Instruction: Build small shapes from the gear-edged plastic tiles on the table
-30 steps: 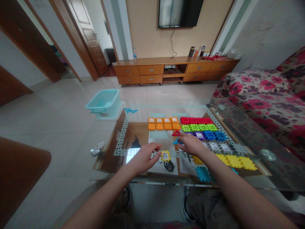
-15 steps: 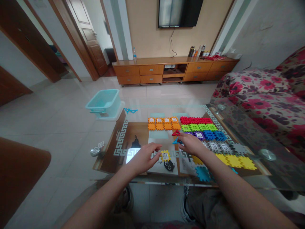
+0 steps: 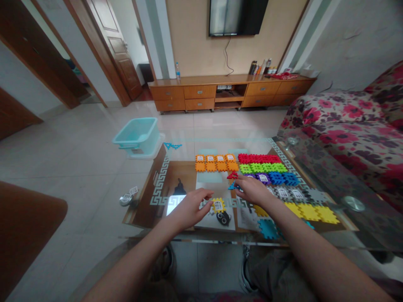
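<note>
My right hand (image 3: 252, 188) reaches over the glass table with its fingertips closed on a small blue triangular interlocking piece (image 3: 232, 186). Just beyond lies a red triangular piece (image 3: 232, 175). My left hand (image 3: 199, 204) hovers with thumb and fingers apart and curved. Beside its thumb is a yellow interlocking tile (image 3: 218, 205) with a white window print; whether they touch I cannot tell. Orange tiles (image 3: 216, 166) form two rows farther back. Under and past my right wrist are purple tiles (image 3: 262, 179), grey tiles (image 3: 282, 193) and yellow tiles (image 3: 308, 212), partly covered by my arm.
Red tiles (image 3: 260, 159), green tiles (image 3: 262, 168) and dark blue tiles (image 3: 284, 179) line the table's right side. Light blue tiles (image 3: 268, 229) lie near the front edge. A teal tub (image 3: 138, 133) stands beyond the left corner, near blue pieces (image 3: 173, 146). A floral sofa (image 3: 349, 121) is right.
</note>
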A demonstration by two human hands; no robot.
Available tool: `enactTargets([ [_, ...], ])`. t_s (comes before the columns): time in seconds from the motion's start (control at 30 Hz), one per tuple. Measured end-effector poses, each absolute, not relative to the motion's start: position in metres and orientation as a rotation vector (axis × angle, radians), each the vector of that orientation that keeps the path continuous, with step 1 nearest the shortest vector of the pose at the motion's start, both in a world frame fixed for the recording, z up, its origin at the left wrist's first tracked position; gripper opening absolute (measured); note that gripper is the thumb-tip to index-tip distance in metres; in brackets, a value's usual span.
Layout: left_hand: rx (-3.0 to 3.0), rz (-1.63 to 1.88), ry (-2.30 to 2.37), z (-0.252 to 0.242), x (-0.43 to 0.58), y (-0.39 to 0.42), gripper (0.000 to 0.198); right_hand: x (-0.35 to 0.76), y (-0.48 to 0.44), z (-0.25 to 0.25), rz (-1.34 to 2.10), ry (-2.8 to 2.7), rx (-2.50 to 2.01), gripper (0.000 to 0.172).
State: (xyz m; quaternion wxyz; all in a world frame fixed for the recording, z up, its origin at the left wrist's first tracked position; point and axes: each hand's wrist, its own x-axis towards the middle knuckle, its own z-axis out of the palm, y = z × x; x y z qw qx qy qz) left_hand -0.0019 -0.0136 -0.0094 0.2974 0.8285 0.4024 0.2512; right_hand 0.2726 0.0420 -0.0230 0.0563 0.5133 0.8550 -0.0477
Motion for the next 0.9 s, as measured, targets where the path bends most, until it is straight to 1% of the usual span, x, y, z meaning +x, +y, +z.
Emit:
enactTargets([
  [0.3,2.192,0.664,1.07,-0.01,-0.002,-0.014,0.029,0.27,0.04,-0.018,-0.177,2.568,1.578,0.015],
  [0.4,2.197,0.656,1.072,-0.009,-0.003,-0.014,0.028,0.273,0.039,-0.013,-0.22,2.602,1.601,0.018],
  [0.57,2.219,0.664,1.068,-0.011,-0.004,-0.012,0.028,0.296,0.04,0.002,-0.3,2.663,1.837,0.023],
  [0.67,2.222,0.669,1.069,-0.013,-0.007,-0.008,0.028,0.312,0.043,0.006,-0.272,2.675,1.957,0.025],
  [0.9,2.224,0.709,1.212,-0.015,-0.021,0.014,0.028,0.315,0.043,0.0,-0.294,2.662,1.959,0.025],
])
